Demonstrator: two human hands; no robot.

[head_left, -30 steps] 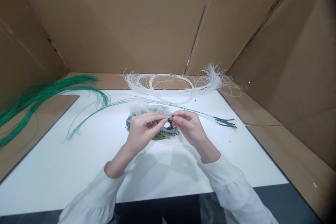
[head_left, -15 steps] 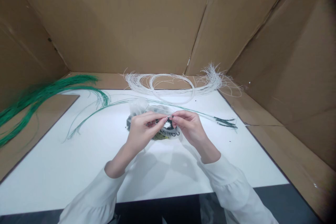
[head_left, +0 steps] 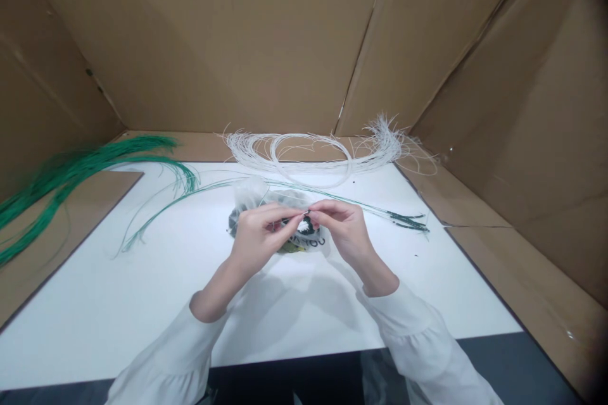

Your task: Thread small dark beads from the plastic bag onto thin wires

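Observation:
Above an open plastic bag (head_left: 249, 192), my left hand (head_left: 256, 231) is closed in a pinch on a thin white strand (head_left: 305, 212). My right hand (head_left: 348, 228) meets it fingertip to fingertip and pinches a tiny dark bead (head_left: 308, 211) at the strand's tip. Whether the strand passes through the bead is too small to tell. Many dark beads (head_left: 311, 228) show in the bag's mouth below my fingers, and black letters are printed on its front. Both hands partly hide the bag.
White strands (head_left: 311, 168) lie coiled along the back edge. Green strands (head_left: 61, 186) are bunched at the left. Behind the bag, a few long green strands stretch across the white table (head_left: 156, 304), with dark beaded ends (head_left: 407, 221) at the right. Cardboard walls (head_left: 228, 44) surround the table.
My right fingertips have shifted slightly left and up, bringing the dark bead closer to my left fingertips. My left hand has barely moved.

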